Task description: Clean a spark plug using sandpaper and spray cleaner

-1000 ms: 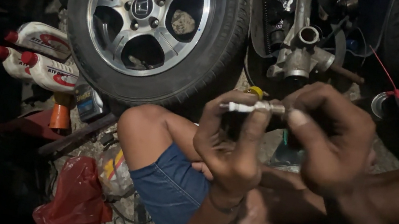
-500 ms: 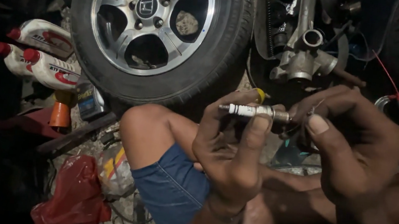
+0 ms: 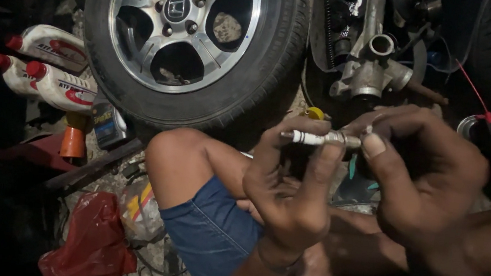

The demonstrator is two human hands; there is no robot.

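Leaning up behind everything is a big car wheel with a silver alloy rim. Below it, both hands pinch a small spark plug – white end in the left hand, metal end in the right hand – held level.

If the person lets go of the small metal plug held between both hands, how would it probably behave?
The spark plug looks rigid, metal with a white end, so it probably would not bend. Its round, slim body would likely roll once dropped. The left hand and right hand hold it by fingertips only, suggesting it is light; the white part may chip.
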